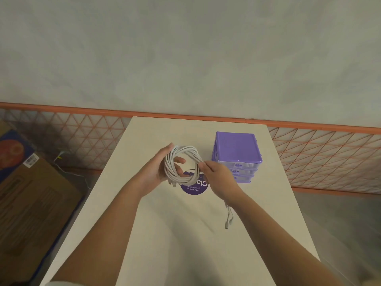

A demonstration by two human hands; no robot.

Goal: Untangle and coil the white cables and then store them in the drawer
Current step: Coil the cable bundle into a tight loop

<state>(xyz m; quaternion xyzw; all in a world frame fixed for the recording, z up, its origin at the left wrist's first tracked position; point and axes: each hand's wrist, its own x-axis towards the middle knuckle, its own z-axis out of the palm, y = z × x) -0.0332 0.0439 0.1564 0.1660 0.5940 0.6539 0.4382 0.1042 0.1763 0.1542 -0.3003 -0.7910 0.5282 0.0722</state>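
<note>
Just purple drawer unit (237, 150), shut.

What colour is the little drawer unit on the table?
Purple, with clear drawer fronts; the drawer unit shows best in the head view.

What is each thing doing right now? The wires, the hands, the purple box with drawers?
white cables: wound into a round coil, held above the table, loose ends dangling under the right wrist.
left hand: holds the coil, fingers through the ring.
right hand: pinches the coil's right side.
purple drawer box: upright on the table, drawers look closed.
purple sticker: flat on the table, partly hidden.
</note>
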